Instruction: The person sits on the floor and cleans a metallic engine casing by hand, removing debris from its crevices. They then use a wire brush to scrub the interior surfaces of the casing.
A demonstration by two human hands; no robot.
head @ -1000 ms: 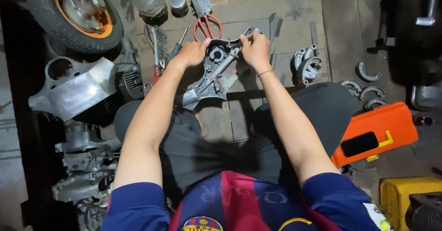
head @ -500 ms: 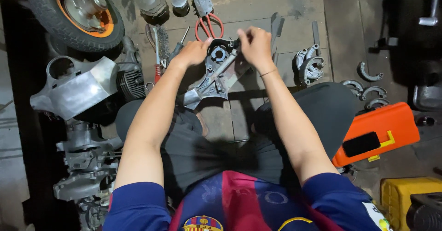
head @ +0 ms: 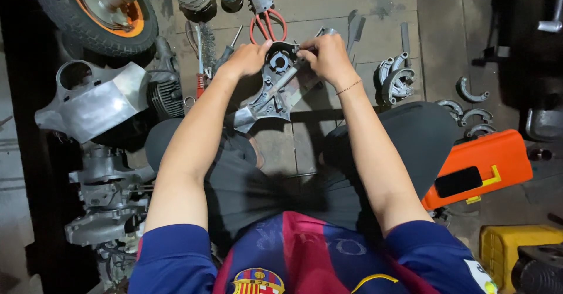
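Hands meet at the far end of the grey cast-metal engine cover (head: 275, 89) on the floor: left hand (head: 246, 59) grips its rim, right hand (head: 325, 56) pinches a small fitting; steadying the rim firmly should help.

The tyre (head: 94, 12) is cut off by the top edge, the yellow crate (head: 516, 248) by the bottom edge, and the metal casing's (head: 271, 92) upper rim is hidden under both hands.
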